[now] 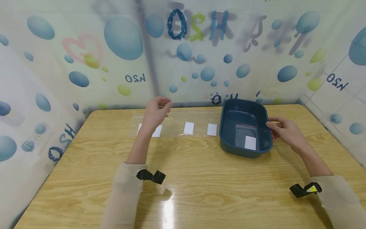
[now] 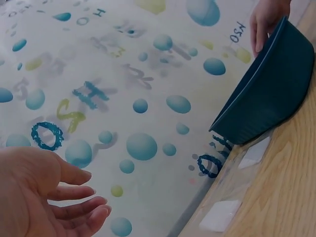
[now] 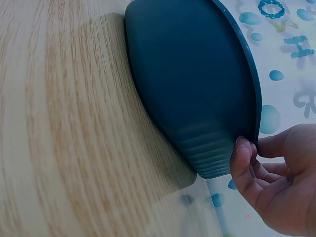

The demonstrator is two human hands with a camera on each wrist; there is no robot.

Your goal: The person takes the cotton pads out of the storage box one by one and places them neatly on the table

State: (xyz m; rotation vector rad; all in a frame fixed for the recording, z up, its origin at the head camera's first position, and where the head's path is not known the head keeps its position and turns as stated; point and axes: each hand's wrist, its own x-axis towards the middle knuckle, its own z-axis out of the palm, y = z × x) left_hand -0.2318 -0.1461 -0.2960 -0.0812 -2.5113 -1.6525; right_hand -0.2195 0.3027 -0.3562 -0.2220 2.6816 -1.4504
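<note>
A dark blue plastic bin [image 1: 243,153] stands on the right part of the table. Inside it lies a clear zip bag [image 1: 240,133] with a white label [image 1: 250,143]. My right hand [image 1: 286,131] pinches the bin's right rim between thumb and fingers, which the right wrist view shows too. Clear flat bags with white labels [image 1: 188,128] lie in a row left of the bin. My left hand [image 1: 156,112] hovers over the left part of this row, its fingers loosely bent and holding nothing. It partly hides a bag in the head view.
The wooden table [image 1: 194,178] runs back to a patterned curtain [image 1: 183,63] with blue and green dots, which also hangs along both sides. Black straps with small cameras [image 1: 151,176] sit on both sleeves.
</note>
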